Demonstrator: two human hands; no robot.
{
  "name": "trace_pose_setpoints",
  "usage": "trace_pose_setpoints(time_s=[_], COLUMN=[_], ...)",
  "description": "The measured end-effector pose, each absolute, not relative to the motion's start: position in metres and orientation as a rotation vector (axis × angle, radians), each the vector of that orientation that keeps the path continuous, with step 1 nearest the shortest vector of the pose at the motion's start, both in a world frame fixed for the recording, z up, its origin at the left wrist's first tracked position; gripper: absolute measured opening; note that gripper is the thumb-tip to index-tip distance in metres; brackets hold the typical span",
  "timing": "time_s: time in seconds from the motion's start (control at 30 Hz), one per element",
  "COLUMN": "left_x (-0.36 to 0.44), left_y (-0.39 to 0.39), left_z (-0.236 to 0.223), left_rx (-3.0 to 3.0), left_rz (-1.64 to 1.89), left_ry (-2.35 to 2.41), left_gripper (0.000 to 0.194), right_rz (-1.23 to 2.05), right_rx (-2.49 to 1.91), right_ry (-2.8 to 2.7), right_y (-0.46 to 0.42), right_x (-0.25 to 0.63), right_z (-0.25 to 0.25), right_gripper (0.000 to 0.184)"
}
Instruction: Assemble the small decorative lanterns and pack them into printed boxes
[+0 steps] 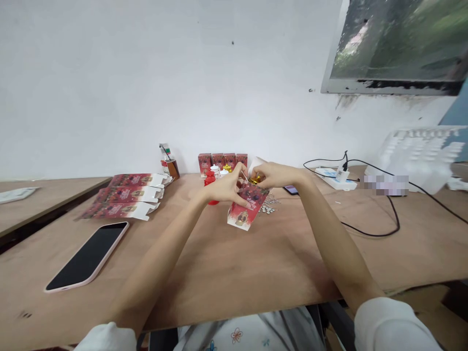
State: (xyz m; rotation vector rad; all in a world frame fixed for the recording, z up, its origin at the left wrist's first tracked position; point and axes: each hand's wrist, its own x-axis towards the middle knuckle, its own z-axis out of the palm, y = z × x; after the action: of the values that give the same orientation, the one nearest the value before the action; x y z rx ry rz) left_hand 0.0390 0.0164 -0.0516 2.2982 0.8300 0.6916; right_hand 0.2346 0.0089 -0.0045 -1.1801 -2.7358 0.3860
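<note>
My left hand (228, 189) is closed round a red printed carton (247, 208), tilted above the table with its top end open. At that open end, my right hand (272, 174) has its fingers on a small shiny gold item (255, 179). How far the gold item sits inside the carton is hidden by my fingers. Just behind my left hand stand red containers (209, 179), white-topped ones (214, 169) and a gold-topped one (227, 168). Small silvery pieces (267, 209) lie on the table beside the carton.
Several red cartons (218, 160) stand against the wall. Flattened cartons (124, 195) lie at left, near a phone (87, 256) and a bottle (170, 163). At right are a power strip (335, 179), black cables (397, 219) and white plastic trays (413, 156). Another phone (291, 190) lies behind my right wrist.
</note>
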Motion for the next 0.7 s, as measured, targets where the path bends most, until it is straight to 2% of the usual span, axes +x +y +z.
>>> trace_pose_setpoints(time_s=[0.17,0.3,0.4,0.57,0.7], left_x=[0.050,0.055,0.048,0.032,0.029], left_y=[0.020,0.015,0.006,-0.007,-0.006], left_z=[-0.069,-0.084,-0.089,-0.084,-0.080], left_rx=[2.295,2.362,2.414,2.491,2.491], left_rz=[0.595,0.563,0.618,0.543,0.455], left_ry=[0.794,0.772,0.775,0.768,0.738], left_gripper=[0.080,0.084,0.091,0.105,0.103], right_rz=[0.452,0.255,0.222,0.598,0.817], right_rx=[-1.301,-1.494,-1.416,-1.132,-0.941], right_ry=[-2.806,-2.823,-2.856,-2.770,-2.621], right_y=[0.012,0.012,0.008,0.006,0.008], right_x=[0.234,0.228,0.222,0.229,0.250], right_z=[-0.009,-0.013,-0.013,-0.006,-0.001], right_gripper=[0.007,0.012,0.014,0.029,0.032])
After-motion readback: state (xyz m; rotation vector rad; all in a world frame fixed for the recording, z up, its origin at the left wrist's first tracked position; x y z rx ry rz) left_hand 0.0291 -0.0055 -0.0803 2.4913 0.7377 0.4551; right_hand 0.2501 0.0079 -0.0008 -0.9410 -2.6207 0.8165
